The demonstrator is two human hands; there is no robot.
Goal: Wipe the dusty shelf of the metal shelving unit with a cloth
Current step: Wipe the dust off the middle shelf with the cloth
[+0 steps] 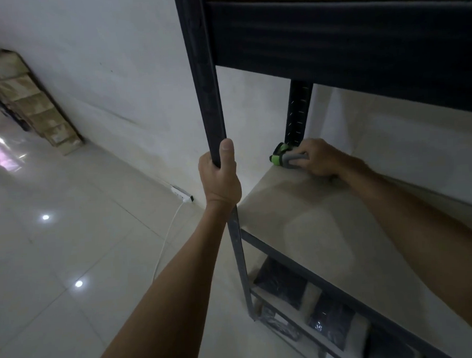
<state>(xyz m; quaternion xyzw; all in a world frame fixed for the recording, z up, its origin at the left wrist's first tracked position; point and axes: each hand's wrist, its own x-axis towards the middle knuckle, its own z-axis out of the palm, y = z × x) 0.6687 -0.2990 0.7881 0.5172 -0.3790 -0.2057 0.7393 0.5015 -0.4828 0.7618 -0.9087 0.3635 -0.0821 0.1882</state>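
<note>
With the left hand (220, 176) gripping the front post (209, 98) to steady the unit and the right hand (316, 159) closed over the grey-green cloth (284, 157) at the shelf's (312, 224) far-left corner, long overlapping strokes toward the front edge would serve best.

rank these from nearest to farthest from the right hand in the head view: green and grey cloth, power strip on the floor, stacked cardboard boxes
1. Green and grey cloth: under the right hand, at the shelf's back corner.
2. Power strip: on the floor by the wall, to the left.
3. Stacked cardboard boxes: far left.
</note>
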